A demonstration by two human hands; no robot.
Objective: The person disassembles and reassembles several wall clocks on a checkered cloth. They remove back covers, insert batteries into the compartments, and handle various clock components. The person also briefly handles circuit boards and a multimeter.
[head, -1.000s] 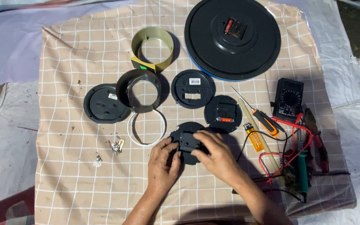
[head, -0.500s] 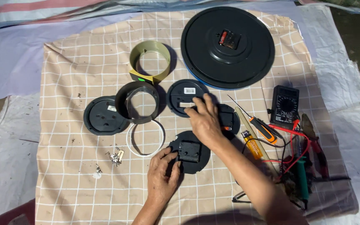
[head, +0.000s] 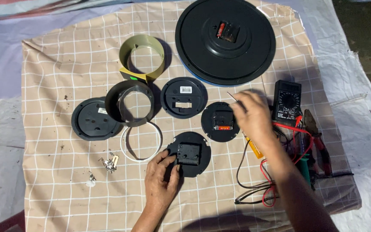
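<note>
My left hand (head: 162,177) grips the left edge of a small black round disc (head: 193,154) with a square module at its middle, lying on the checked cloth (head: 56,193). My right hand (head: 253,115) is to the right of it, fingers closed around a screwdriver (head: 231,96). Only the thin metal shaft sticks out toward the upper left; the handle is hidden under the hand. Just left of that hand lies another black disc (head: 218,122) with an orange part.
A large black clock back (head: 202,47) lies at the top. An olive ring (head: 126,55), a dark ring (head: 112,101), a white ring (head: 127,148) and two more black discs (head: 92,121) (head: 183,98) lie left. Small screws (head: 110,163). A multimeter (head: 287,101), yellow tester (head: 254,149), pliers (head: 320,144) and wires (head: 254,189) lie right.
My right hand left the small disc, passed over the upper discs, then moved right and closed on the screwdriver. My left hand stayed on the disc.
</note>
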